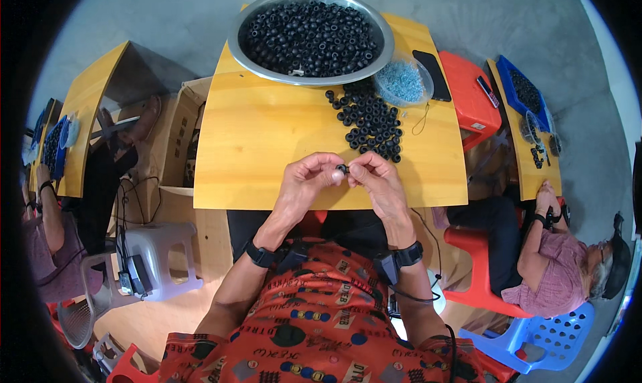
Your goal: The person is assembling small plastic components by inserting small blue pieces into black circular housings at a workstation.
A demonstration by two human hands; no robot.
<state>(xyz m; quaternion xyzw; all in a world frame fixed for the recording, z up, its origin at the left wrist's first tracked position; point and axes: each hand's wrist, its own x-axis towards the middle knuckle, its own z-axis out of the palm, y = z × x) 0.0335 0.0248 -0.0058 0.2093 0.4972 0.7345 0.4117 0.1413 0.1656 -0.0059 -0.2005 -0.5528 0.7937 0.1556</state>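
Above the near edge of the yellow table, my left hand (311,177) and my right hand (376,180) meet fingertip to fingertip. Between them is a small black ring-shaped part (343,169), pinched by the left thumb and forefinger. The right thumb and forefinger close at its other side; whether they hold a separate small piece is too small to tell. Just beyond my right hand lies a loose pile of black ring-shaped parts (371,119). Behind it a metal basin (235,45) is heaped with the same parts, and a clear tub (428,92) of small pale-blue pieces stands beside it.
The yellow table (254,136) carries a black phone (438,75) at its right. A red stool (468,95) stands beside it, and an open cardboard box (175,139) sits at its left. Other people work at tables on both sides, with a grey stool (157,256) at left.
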